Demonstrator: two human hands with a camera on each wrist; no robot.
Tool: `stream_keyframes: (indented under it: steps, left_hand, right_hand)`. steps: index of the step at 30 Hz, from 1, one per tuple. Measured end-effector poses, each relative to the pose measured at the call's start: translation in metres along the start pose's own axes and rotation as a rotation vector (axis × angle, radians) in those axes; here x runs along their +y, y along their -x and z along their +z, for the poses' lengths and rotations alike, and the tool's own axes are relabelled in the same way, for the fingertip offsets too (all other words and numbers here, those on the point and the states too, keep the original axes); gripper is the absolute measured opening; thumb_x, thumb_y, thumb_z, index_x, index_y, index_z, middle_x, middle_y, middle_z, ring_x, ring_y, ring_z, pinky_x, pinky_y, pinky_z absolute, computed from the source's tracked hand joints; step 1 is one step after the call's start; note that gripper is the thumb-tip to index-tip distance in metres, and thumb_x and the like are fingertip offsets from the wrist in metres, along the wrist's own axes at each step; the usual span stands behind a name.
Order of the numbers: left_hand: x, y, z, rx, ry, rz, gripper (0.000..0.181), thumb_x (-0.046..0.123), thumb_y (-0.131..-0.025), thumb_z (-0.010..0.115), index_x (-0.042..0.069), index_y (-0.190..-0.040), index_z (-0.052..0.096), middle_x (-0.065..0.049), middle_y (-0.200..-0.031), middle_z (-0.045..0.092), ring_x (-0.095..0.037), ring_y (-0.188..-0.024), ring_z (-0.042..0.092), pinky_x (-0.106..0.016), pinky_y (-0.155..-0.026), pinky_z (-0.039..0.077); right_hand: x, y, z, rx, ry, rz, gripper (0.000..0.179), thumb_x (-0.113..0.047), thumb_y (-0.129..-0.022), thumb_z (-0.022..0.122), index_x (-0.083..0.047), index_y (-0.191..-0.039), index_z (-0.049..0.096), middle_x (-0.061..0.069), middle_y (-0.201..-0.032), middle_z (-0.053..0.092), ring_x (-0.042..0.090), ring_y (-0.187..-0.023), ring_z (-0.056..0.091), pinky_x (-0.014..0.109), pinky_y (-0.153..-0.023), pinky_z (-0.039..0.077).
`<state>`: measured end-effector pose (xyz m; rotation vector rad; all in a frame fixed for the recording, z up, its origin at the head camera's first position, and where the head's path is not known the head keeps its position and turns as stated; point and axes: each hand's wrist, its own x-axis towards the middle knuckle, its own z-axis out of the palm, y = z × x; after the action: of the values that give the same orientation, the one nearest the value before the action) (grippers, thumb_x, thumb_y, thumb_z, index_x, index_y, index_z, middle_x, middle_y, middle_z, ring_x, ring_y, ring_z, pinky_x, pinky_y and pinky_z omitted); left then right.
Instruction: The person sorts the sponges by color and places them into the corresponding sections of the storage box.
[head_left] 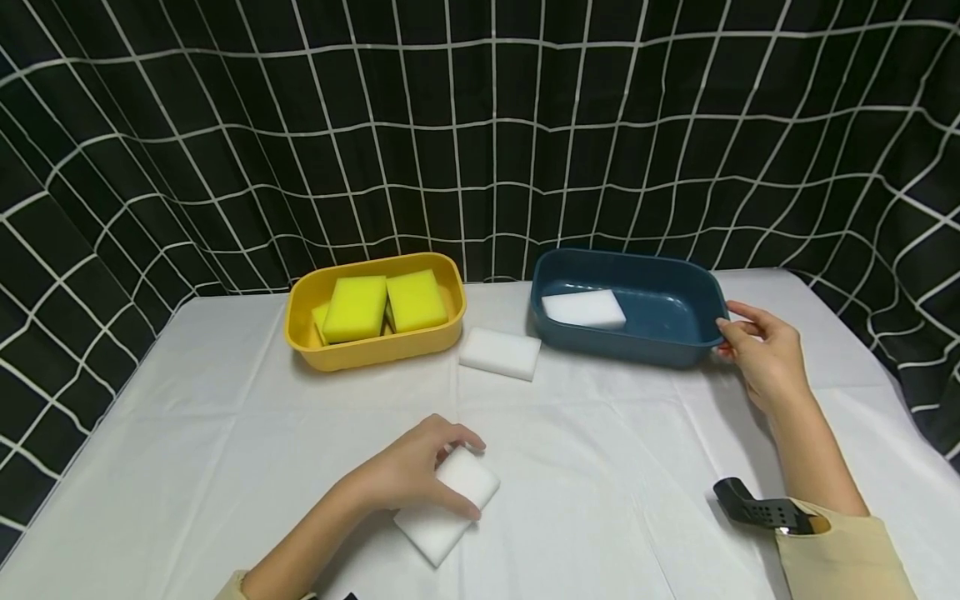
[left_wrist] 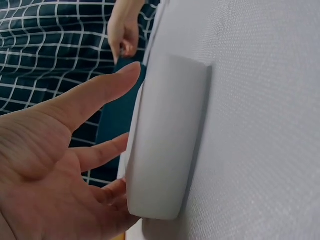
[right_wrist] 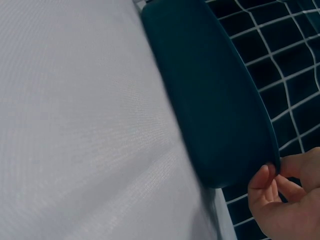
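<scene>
On the near middle of the table lies a white sponge block (head_left: 471, 475). My left hand (head_left: 411, 471) reaches over it from the left, fingers and thumb spread about its sides. In the left wrist view, the thumb stands apart from the white block (left_wrist: 160, 145), and the other fingertips are right at its edge. At the right, my right hand (head_left: 768, 354) pinches the rim of a dark blue plastic bin (head_left: 637, 348) between thumb and fingers. That grip on the corner of the bin (right_wrist: 210, 100) also shows in the right wrist view.
Inside the blue bin lies one white block (head_left: 585, 309). Another white block (head_left: 501, 353) rests on the tablecloth between the bins. A yellow bin (head_left: 375, 354) at the back left holds several yellow sponges (head_left: 356, 308). Behind the table hangs a black gridded curtain (head_left: 480, 125).
</scene>
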<state>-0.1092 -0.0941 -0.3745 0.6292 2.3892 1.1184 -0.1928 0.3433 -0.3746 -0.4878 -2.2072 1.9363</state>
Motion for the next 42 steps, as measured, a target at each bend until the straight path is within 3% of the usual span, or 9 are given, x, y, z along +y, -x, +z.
stream_keyframes:
  steps: [10,20,33,42]
  left_hand:
    - [0.0034,0.0041,0.0061,-0.025,-0.085,-0.049,0.068,0.024,-0.067,0.100,0.019,-0.126,0.067,-0.008,-0.121,0.049,-0.022,-0.105,0.046,-0.034,-0.080,0.049]
    - [0.0032,0.0022,0.0046,-0.032,-0.045,-0.028,0.058,0.015,-0.070,0.097,0.018,-0.121,0.068,-0.008,-0.120,0.050,-0.021,-0.101,0.051,-0.032,-0.081,0.049]
    - [0.0048,-0.0003,-0.0002,0.023,-0.029,0.001,0.069,0.016,-0.075,0.093,0.015,-0.137,0.064,-0.006,-0.117,0.055,-0.016,-0.102,0.049,-0.032,-0.091,0.046]
    - [0.0056,-0.0037,-0.0034,0.038,-0.003,0.026,0.070,0.017,-0.079,0.090,0.014,-0.143,0.061,-0.010,-0.132,0.058,-0.025,-0.118,0.056,-0.038,-0.104,0.049]
  right_hand:
    - [-0.0004,0.0005,0.0009,0.001,-0.045,-0.012,0.061,-0.003,-0.105,0.059,0.010,-0.159,0.033,-0.008,-0.083,0.057,0.002,-0.060,0.060,0.012,-0.057,0.055]
    - [-0.0002,-0.0008,0.0006,0.001,-0.034,-0.008,0.061,-0.004,-0.106,0.059,0.009,-0.160,0.033,-0.008,-0.085,0.056,0.002,-0.061,0.060,0.012,-0.057,0.056]
    - [0.0004,-0.0005,0.0015,0.006,-0.066,-0.012,0.061,-0.002,-0.105,0.059,0.011,-0.159,0.033,-0.008,-0.082,0.057,0.002,-0.059,0.060,0.012,-0.055,0.055]
    - [-0.0007,0.0006,0.0026,0.011,-0.035,-0.005,0.061,-0.004,-0.105,0.058,0.010,-0.159,0.033,-0.008,-0.083,0.057,0.002,-0.060,0.060,0.012,-0.056,0.056]
